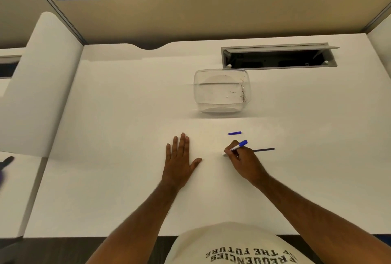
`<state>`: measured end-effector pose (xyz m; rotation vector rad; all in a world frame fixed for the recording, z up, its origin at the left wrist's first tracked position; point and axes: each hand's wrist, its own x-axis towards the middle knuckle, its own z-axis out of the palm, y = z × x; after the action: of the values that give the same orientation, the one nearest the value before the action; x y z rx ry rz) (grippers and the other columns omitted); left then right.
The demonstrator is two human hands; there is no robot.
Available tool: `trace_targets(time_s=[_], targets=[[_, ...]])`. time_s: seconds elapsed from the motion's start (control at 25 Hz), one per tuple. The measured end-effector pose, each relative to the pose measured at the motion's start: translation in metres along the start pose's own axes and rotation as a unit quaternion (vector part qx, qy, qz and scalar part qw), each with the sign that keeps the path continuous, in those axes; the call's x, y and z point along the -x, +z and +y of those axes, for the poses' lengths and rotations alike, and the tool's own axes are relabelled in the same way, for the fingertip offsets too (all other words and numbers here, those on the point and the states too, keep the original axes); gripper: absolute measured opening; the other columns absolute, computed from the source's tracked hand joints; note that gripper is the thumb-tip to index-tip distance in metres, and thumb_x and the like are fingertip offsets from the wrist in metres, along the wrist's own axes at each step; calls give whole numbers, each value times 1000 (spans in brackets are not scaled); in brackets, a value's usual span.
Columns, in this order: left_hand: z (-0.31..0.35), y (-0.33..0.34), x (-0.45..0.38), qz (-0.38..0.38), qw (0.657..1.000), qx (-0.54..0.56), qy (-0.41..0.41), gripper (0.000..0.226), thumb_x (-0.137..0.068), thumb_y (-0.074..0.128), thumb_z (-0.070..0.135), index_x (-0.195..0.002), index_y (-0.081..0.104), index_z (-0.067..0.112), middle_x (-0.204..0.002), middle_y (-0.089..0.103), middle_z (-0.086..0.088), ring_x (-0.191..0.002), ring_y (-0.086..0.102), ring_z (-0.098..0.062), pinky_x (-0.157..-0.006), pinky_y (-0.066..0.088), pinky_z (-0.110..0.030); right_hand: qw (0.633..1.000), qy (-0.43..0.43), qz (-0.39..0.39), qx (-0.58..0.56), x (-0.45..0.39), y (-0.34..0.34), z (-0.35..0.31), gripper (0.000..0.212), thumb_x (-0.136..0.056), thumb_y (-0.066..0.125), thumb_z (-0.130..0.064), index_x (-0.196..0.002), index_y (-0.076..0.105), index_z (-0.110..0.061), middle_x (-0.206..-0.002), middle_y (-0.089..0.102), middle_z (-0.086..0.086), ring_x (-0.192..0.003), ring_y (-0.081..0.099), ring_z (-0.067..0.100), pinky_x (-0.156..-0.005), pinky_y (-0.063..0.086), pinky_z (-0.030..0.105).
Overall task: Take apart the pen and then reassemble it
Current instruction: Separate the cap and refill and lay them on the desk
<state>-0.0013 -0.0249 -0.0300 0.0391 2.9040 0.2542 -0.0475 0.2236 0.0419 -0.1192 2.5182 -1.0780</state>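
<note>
Resting flat on the white desk (127, 157), my left hand (179, 162) lay palm down with fingers spread and nothing under it that I could see. Just right of it, my right hand (241, 157) was pinched around the pen barrel (239, 146), a slim white tube with a rounded blue end tilted up and away from me; its lower end touched the desk beside a small white piece (223, 153). A thin dark refill (263, 149) lay straight on the surface, running out from behind that hand to the right. Beyond it sat a short blue cap (234, 133), apart from my fingers. Farther back stood a clear, round-cornered plastic container (222, 92), then an open grey cable tray (279, 56), beige partition panels behind.
</note>
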Motion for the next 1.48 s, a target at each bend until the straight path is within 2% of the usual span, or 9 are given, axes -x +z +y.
trace_targets(time_s=[0.12,0.24,0.44,0.52,0.6,0.8,0.96,1.24,1.48], targets=[[0,0,-1,-4,1000,1,0,92,-98,21,72,-163,-5,12,-172,-8,-6,-159,-8,-29,-129,6,-52,1000,17,-9,-8,-4,-6,-6,16,-103,59,-18,-89,64,-12,-75,65,-17,-69,65,-8,-64,44,5],[0,0,-2,-10,1000,1,-2,92,-97,18,73,-163,-6,13,-172,-9,-6,-159,-9,-28,-129,5,-51,1000,25,-11,-15,-6,-7,-5,16,-103,60,-17,-87,61,-13,-70,59,-20,-67,61,-19,-60,43,4],[-1,1,-2,-7,1000,-9,-2,92,-98,20,72,-163,-2,11,-173,-6,-7,-159,-5,-30,-127,-1,-48,998,40,22,-53,-1,-3,2,22,-102,60,-25,-92,66,-7,-69,64,-1,-63,64,8,-58,46,14],[-1,1,-2,-5,1000,-3,0,92,-97,20,72,-163,-3,12,-173,-6,-6,-159,-7,-29,-127,-4,-47,996,42,34,-71,0,-4,3,26,-102,60,-27,-89,65,-5,-72,67,14,-67,65,26,-62,53,37],[-1,1,-2,-9,1000,2,-1,92,-97,19,72,-163,-6,13,-172,-9,-5,-159,-10,-28,-127,-5,-47,994,43,45,-86,2,-6,4,27,-102,61,-28,-87,64,-5,-73,67,17,-71,65,34,-66,55,46],[0,0,-2,-9,1000,4,-3,92,-96,18,72,-162,-5,12,-172,-8,-5,-159,-8,-28,-126,-1,-49,988,34,76,-129,4,-19,2,19,-102,61,-25,-85,61,-17,-72,66,12,-65,61,26,-67,55,49],[-1,2,-2,-2,1000,9,0,92,-97,20,72,-163,-2,11,-172,-4,-6,-159,-4,-30,-125,-3,-48,984,22,106,-145,5,-31,1,19,-103,60,-22,-84,61,-20,-73,64,16,-68,60,38,-64,53,50],[-2,1,-2,-18,1000,10,2,93,-96,16,73,-162,-10,13,-171,-14,-5,-158,-14,-27,-127,-7,-47,981,15,133,-139,6,-46,3,25,-104,59,-24,-84,59,-9,-63,60,-1,-55,53,9,-59,48,27],[-1,0,-2,-15,1000,19,-1,93,-96,18,73,-162,-7,13,-172,-11,-4,-159,-10,-28,-126,-6,-47,994,103,44,-12,6,-36,35,49,-95,65,-49,-74,52,-7,-62,61,11,-55,57,26,-61,53,44]])
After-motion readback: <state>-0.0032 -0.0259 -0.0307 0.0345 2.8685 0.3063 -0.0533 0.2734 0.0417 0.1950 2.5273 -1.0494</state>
